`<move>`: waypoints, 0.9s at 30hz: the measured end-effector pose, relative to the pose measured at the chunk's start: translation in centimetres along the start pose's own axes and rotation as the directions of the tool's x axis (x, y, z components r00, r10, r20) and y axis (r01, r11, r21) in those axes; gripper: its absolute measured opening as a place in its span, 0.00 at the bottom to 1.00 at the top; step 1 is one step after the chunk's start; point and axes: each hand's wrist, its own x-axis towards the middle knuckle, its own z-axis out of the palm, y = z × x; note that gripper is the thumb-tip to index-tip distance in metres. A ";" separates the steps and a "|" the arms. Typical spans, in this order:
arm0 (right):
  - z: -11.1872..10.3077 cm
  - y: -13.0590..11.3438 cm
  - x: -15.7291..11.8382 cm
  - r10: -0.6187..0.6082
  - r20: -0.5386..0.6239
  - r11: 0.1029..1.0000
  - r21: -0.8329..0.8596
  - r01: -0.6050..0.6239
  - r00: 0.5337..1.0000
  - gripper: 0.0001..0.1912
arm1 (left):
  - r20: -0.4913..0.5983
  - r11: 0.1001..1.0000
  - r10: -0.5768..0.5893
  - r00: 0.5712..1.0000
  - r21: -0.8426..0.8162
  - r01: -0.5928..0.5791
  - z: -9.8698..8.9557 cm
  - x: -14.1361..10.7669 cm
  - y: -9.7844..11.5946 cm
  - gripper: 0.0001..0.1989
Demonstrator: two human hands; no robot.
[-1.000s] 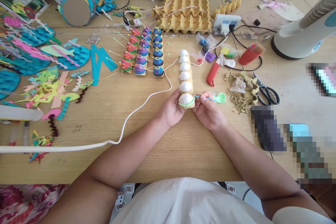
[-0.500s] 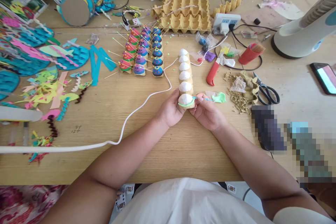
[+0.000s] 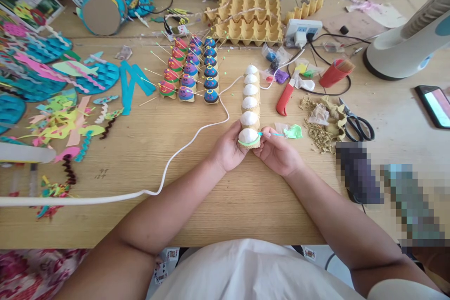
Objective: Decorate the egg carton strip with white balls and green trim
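Your left hand [image 3: 229,150] clamps the near end of the white-domed carton strip [image 3: 250,102], aimed at 12 o'clock, presumably steadying it while your right hand [image 3: 278,151] pinches a thin blue tool [image 3: 261,133] at the near dome's [image 3: 248,135] 3 o'clock.

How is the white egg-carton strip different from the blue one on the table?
The white egg-carton strip is in the left hand; the blue egg-carton strip stands on the table. The white strip's nearest bump has a light green band; the blue strip's bumps are trimmed with yellow. Both are single rows of rounded bumps on tan cardboard.
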 end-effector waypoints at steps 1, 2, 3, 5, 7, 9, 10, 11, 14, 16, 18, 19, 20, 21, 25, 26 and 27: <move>0.0 0.0 0.0 0.006 -0.004 1.000 0.001 -0.006 1.000 0.20 | 0.013 1.000 0.001 1.000 0.005 -0.001 -0.1 0.0 0.0 0.18; 0.0 -0.1 0.0 0.011 -0.009 1.000 0.002 -0.011 1.000 0.20 | 0.023 1.000 0.002 1.000 0.008 -0.002 -0.1 0.0 -0.1 0.17; 0.0 -0.1 0.0 0.015 -0.014 1.000 0.006 -0.015 1.000 0.20 | 0.030 1.000 0.001 1.000 0.006 -0.001 -0.2 0.0 -0.1 0.16; -0.1 -0.2 0.0 0.023 -0.021 0.999 0.024 -0.022 1.000 0.20 | 0.031 1.000 -0.005 1.000 -0.004 0.005 -0.2 0.1 -0.1 0.13; -0.2 -0.2 0.0 0.029 -0.025 0.998 0.056 -0.028 0.999 0.19 | 0.019 1.000 -0.009 1.000 -0.022 0.009 -0.1 0.1 -0.1 0.12; -0.3 -0.3 0.1 0.025 -0.028 0.996 0.092 -0.022 0.999 0.18 | -0.003 0.999 -0.002 1.000 -0.047 0.002 0.0 0.0 -0.1 0.13; -0.3 -0.3 0.1 0.018 -0.030 0.994 0.105 -0.014 0.999 0.18 | -0.015 0.998 0.004 1.000 -0.062 -0.005 0.0 0.0 -0.1 0.14; -0.3 -0.4 0.1 0.009 -0.030 0.994 0.113 -0.005 1.000 0.18 | -0.026 0.997 0.009 1.000 -0.077 -0.011 0.1 -0.1 -0.1 0.14; -0.2 -0.4 -0.1 -0.002 -0.024 0.995 0.098 0.005 1.000 0.18 | -0.016 0.996 0.008 1.000 -0.092 -0.009 0.3 -0.2 0.0 0.14; -0.1 -0.3 -0.1 0.000 -0.019 0.997 0.072 0.001 1.000 0.19 | 0.009 0.997 0.008 1.000 -0.073 -0.007 0.4 -0.3 0.0 0.15; 0.0 -0.3 -0.2 0.001 -0.014 0.999 0.053 0.000 1.000 0.19 | 0.019 0.998 0.018 1.000 -0.054 -0.017 0.4 -0.4 0.0 0.16; 0.0 -0.3 -0.2 0.001 -0.014 0.999 0.049 0.000 1.000 0.19 | 0.017 0.999 0.023 1.000 -0.048 -0.022 0.4 -0.4 0.0 0.16; -0.1 -0.3 -0.2 -0.001 -0.015 0.999 0.048 0.001 1.000 0.18 | 0.015 0.999 0.027 1.000 -0.043 -0.026 0.4 -0.5 -0.1 0.16; -0.1 -0.3 -0.2 -0.003 -0.019 0.999 0.048 0.004 1.000 0.18 | 0.016 0.999 0.032 0.999 -0.040 -0.031 0.4 -0.5 -0.2 0.15; -0.2 -0.3 0.0 -0.017 -0.022 0.998 0.054 0.018 1.000 0.16 | 0.059 0.997 0.074 0.995 -0.012 -0.074 0.0 -0.4 -0.5 0.09; -0.3 -0.3 0.0 -0.020 -0.019 0.998 0.056 0.021 1.000 0.16 | 0.078 0.996 0.093 0.993 -0.002 -0.093 -0.2 -0.3 -0.6 0.09; -0.3 -0.3 0.0 -0.021 -0.015 0.998 0.058 0.022 1.000 0.17 | 0.097 0.993 0.113 0.989 0.008 -0.114 -0.3 -0.3 -0.7 0.09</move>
